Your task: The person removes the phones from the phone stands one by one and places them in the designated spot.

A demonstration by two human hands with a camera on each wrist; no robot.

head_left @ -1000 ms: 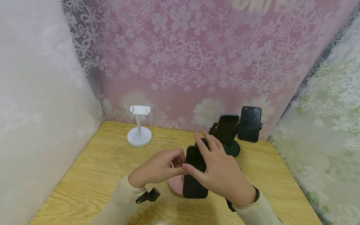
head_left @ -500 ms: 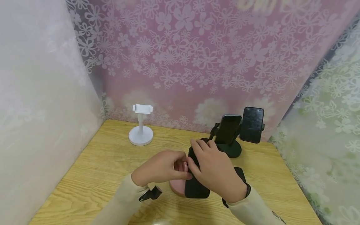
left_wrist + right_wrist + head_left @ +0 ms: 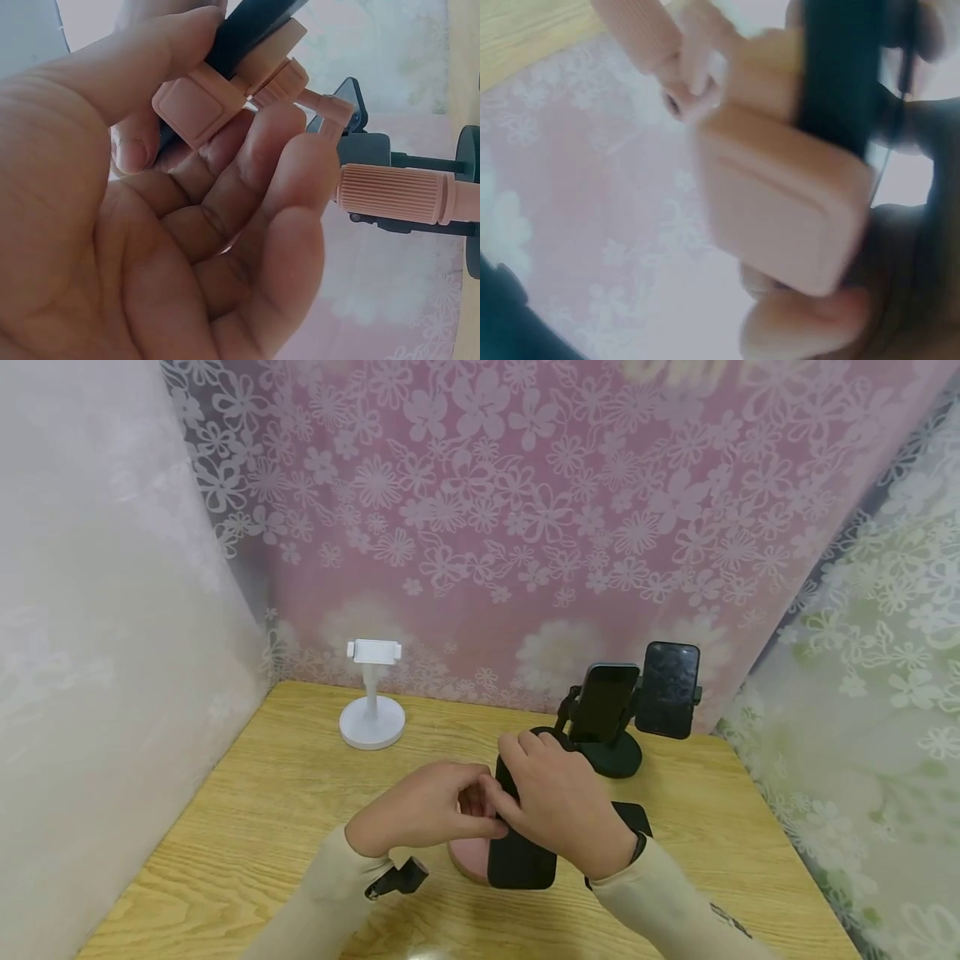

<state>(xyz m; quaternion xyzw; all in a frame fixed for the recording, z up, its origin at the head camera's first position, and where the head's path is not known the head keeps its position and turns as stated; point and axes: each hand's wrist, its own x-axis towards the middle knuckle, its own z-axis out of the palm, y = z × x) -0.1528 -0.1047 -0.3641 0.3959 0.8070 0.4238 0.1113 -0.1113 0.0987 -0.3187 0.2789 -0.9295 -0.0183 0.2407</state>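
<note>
A black phone [image 3: 521, 860] sits tilted in the clamp [image 3: 191, 109] of a pink phone stand. The stand's round base [image 3: 468, 857] shows partly behind the phone, and its ribbed stem [image 3: 394, 193] appears in the left wrist view. At the phone's left edge, my left hand [image 3: 420, 810] has its thumb on the clamp and phone edge, with fingers curled round the clamp's back. My right hand [image 3: 562, 802] grips the phone's upper right side, thumb across the front. Blurred in the right wrist view is the clamp's pink end [image 3: 776, 202] against the phone's edge.
Behind stand black phone stands bearing a phone [image 3: 603, 706] and another phone [image 3: 667, 689]. A white phone stand [image 3: 372, 722] is at the back left. Right of my right hand lies a flat black object [image 3: 633, 818], partly hidden. Patterned curtains [image 3: 465, 527] surround the wooden table [image 3: 247, 827].
My right hand has moved down and left onto the phone, its extended fingers now curled over the side. A flat black object on the right has come into sight. My left hand stays at the clamp.
</note>
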